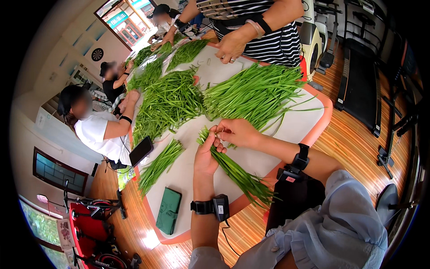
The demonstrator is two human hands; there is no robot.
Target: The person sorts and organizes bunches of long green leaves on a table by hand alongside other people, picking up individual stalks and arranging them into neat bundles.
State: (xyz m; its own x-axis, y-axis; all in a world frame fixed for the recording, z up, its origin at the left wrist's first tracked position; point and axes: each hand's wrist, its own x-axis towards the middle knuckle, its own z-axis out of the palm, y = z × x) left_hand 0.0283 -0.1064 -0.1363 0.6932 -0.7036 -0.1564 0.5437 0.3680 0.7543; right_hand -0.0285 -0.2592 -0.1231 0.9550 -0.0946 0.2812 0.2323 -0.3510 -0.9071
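Flat black rectangular phone (pixel 141 151) lies at the white table's left edge, dark glossy screen up, unlit. Green-and-white rectangular signboard (pixel 117 19) hangs above a red-framed shopfront, far upper left. Small red rectangular label (pixel 290 179) sits on the black device beneath the right wrist strap.
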